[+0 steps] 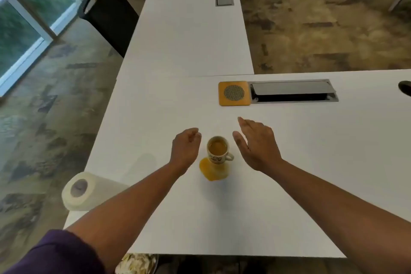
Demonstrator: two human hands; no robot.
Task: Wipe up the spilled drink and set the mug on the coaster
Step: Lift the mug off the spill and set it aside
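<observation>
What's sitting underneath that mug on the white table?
The mug stands in an orange puddle that spreads toward the person on the white table. How far the liquid reaches beneath its base is hidden. It holds amber drink.

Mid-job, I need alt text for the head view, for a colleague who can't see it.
A mug of amber drink stands on a white table in an orange spill, with the open, empty left hand and right hand either side, not touching it. Beyond lies an orange coaster; a paper towel roll stands at the left edge.
</observation>
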